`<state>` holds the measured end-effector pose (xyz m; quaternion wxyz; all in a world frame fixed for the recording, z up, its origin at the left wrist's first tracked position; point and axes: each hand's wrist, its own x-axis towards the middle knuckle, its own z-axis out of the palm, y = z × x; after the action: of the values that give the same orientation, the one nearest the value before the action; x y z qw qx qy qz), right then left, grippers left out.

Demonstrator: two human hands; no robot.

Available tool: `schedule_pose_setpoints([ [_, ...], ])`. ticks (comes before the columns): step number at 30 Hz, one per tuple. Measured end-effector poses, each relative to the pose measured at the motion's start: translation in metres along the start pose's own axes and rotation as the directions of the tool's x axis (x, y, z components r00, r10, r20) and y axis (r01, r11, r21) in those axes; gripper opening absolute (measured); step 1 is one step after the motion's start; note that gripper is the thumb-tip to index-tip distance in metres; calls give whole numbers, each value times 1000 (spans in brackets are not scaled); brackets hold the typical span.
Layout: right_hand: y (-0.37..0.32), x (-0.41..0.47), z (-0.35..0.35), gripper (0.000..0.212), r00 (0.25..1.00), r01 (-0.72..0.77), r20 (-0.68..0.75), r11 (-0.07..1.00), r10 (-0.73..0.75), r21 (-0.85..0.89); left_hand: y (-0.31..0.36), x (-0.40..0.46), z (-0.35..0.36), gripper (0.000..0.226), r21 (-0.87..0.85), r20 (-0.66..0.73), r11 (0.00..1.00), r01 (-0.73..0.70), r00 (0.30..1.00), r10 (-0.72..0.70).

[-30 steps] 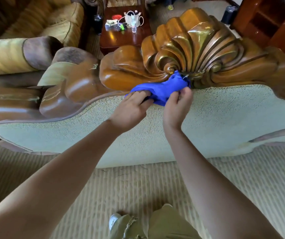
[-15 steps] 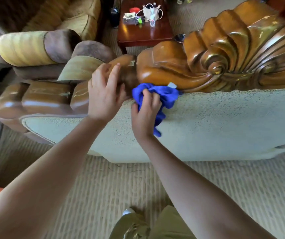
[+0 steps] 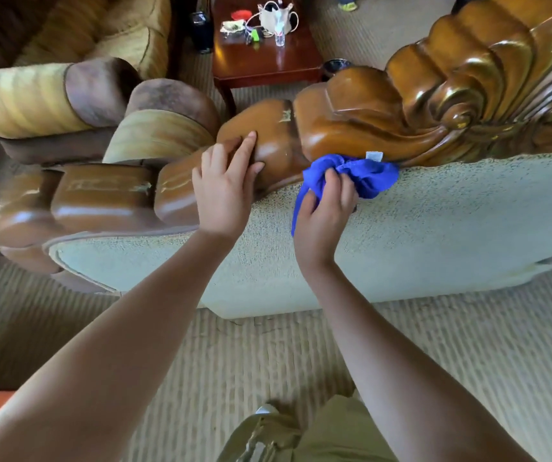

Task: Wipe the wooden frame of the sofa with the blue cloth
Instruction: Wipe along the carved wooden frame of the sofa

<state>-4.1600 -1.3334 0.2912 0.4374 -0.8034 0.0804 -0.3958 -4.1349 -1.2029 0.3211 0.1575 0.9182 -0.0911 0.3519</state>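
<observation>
- Left hand [image 3: 224, 191]: fingers straight, now lying flat on wooden frame [image 3: 351, 128], lowered since earlier.
- Right hand [image 3: 326, 213]: still gripping bunched blue cloth [image 3: 364, 176], pressing at frame's lower edge, unchanged.

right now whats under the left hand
The left hand rests flat on the glossy wooden frame. The wood directly beneath the palm is covered.

Two hands are seen — a left hand [image 3: 224, 191] and a right hand [image 3: 326, 215]. One blue cloth [image 3: 364, 176] is counted, with one white tag [image 3: 374, 156] on it. One carved wooden frame [image 3: 384, 121] is shown, one table [image 3: 267, 65] beyond it — and one small clear bottle [image 3: 280, 39] on that.
</observation>
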Motion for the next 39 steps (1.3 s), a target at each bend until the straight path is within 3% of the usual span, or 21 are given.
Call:
schedule_pose_setpoints([
  [3, -17, -18, 10, 30, 1000, 14, 13, 1000, -14, -26, -1, -2, 5, 43, 43, -28, 999, 7, 1000, -6],
  [7, -18, -25, 6, 31, 980, 166, 117, 984, -158, -62, -3, -2, 8, 45, 66, -45, 998, -14, 999, 17],
  [12, -33, 17, -8, 27, 969, 246, -12, 967, -247, -70, -5, -1, 8, 45, 58, -58, 998, -17, 998, 20],
  [14, -50, 44, -4, 29, 960, 278, 1, 952, -280, -125, -5, 0, 7, 42, 58, -64, 998, -26, 998, 29],
  [16, -65, 72, 2, 35, 950, 313, 74, 904, -304, -291, -7, 0, 7, 40, 63, -71, 997, -50, 996, 55],
  [18, -76, 91, 5, 41, 915, 399, 258, 780, -309, -482, -10, 2, 7, 39, 56, -79, 996, -70, 994, 75],
  [20, -86, 106, 7, 34, 851, 470, 483, 709, -207, -525, -11, 2, 6, 38, 53, -84, 995, -81, 993, 85],
  [22, -96, 120, 10, 26, 802, 462, 592, 709, -79, -532, -12, 1, 5, 39, 53, -75, 994, -94, 992, 98],
  [25, -104, 125, 5, 25, 786, 473, 615, 703, -65, -531, -14, 4, 1, 39, 61, -53, 993, -99, 993, 102],
  [29, -79, 92, -15, 23, 805, 526, 546, 704, -232, -476, -10, 5, -5, 38, 6, -22, 995, -96, 995, 96],
  [32, -70, 79, -19, 22, 836, 501, 474, 736, -276, -455, -3, 10, -13, 36, -65, 1, 997, -48, 999, 48],
  [36, -81, 90, -10, 24, 826, 465, 539, 738, -163, -489, 9, 38, -29, 38, -174, -1, 985, -13, 1000, 13],
  [39, -86, 100, -4, 28, 821, 441, 562, 739, -102, -510, 18, 72, -29, 47, -354, 91, 902, 248, 969, -231],
])
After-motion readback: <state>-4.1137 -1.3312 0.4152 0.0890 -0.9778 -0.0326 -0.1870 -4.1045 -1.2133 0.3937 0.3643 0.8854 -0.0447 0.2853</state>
